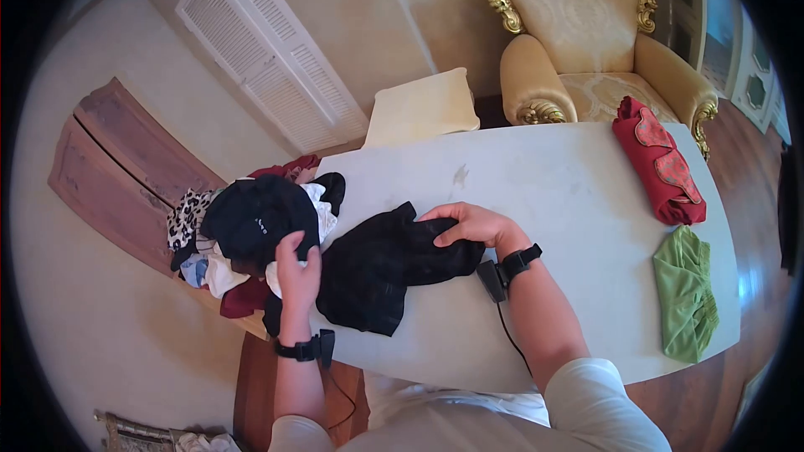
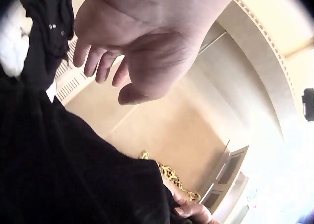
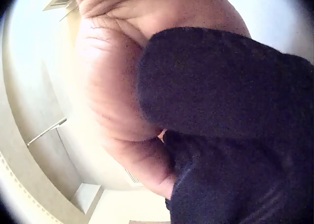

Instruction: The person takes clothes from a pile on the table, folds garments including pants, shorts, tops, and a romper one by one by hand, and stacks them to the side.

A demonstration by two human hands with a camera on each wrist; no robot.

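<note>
A black garment (image 1: 368,272) lies partly spread on the white table, its right end lifted and bunched. My right hand (image 1: 476,228) grips that end between thumb and fingers; in the right wrist view the dark cloth (image 3: 221,82) fills the space beside the palm. My left hand (image 1: 299,276) hovers at the garment's left side, beside the clothes pile. Its fingers are loosely bent and hold nothing, as the left wrist view of the hand (image 2: 137,42) shows. A dark navy piece with small white lettering (image 1: 260,216) tops the pile, just beyond the left fingertips.
Several mixed clothes, including a leopard-print piece (image 1: 186,216) and a white one (image 1: 224,276), are heaped at the table's left end. A rolled red garment (image 1: 657,163) and folded green shorts (image 1: 687,297) lie at the right edge. A gilded armchair (image 1: 578,33) stands behind the table (image 1: 536,167).
</note>
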